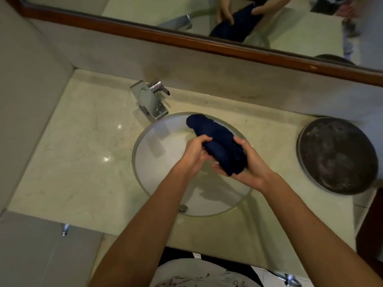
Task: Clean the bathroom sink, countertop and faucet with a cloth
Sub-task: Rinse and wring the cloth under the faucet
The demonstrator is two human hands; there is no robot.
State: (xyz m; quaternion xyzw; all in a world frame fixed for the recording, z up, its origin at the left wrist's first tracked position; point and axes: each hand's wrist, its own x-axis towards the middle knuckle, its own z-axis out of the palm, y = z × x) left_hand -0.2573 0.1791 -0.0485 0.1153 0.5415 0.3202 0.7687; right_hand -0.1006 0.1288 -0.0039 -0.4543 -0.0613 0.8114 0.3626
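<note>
Hands are seen over a round clear glass basin sink [149, 162], both closed on a rolled dark navy blue cloth [215, 141]. The cloth is held above the bowl, towards its right half, with its far end free and pointing to the back rim. The left hand [193, 156] is wrapped over the near left part of the roll, fingers curled on top of it. The right hand [246, 168] is cupped under and around the near right end, the thumb laid over the fabric, so each grip is tightly closed on the cloth. A square chrome faucet [151, 100] is set at the back left of the sink, its spout reaching over the rim. The sink is carried by a pale cream marble surface [83, 141], on which glossy light spots are shown. A round dark metal pan [337, 156] is placed on the surface to the right, apart from the sink. A wood-framed mirror [228, 46] is mounted above the back wall, and the hands and cloth are reflected in it.
</note>
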